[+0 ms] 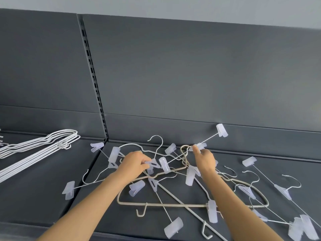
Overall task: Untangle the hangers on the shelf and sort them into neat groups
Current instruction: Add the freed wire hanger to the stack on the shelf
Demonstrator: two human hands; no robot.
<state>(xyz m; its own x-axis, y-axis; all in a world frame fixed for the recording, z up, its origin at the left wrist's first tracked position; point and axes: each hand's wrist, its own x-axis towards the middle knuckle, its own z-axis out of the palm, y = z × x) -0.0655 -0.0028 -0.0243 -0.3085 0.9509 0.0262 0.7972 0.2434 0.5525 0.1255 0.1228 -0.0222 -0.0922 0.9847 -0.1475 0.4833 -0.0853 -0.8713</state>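
A tangle of hangers [173, 181] lies on the dark grey shelf [43, 188]: thin wire clip hangers with translucent plastic clips, plus beige coated hangers [173, 204]. My left hand [134, 163] pinches the centre piece of a clip hanger [152, 164] in the middle of the pile. My right hand [205, 159] grips another clip hanger [200, 146] by its centre. That hanger's rod rises toward a clip [222, 130] against the back panel. At the left, a neat stack of white wire hangers [40, 146] lies apart from the pile.
The shelf's dark back panel [191, 75] stands close behind the pile, with a slotted upright [93, 80] at its left. More clip hangers [281, 190] lie spread at the right, reaching the frame's edge. The shelf's front edge runs along the bottom.
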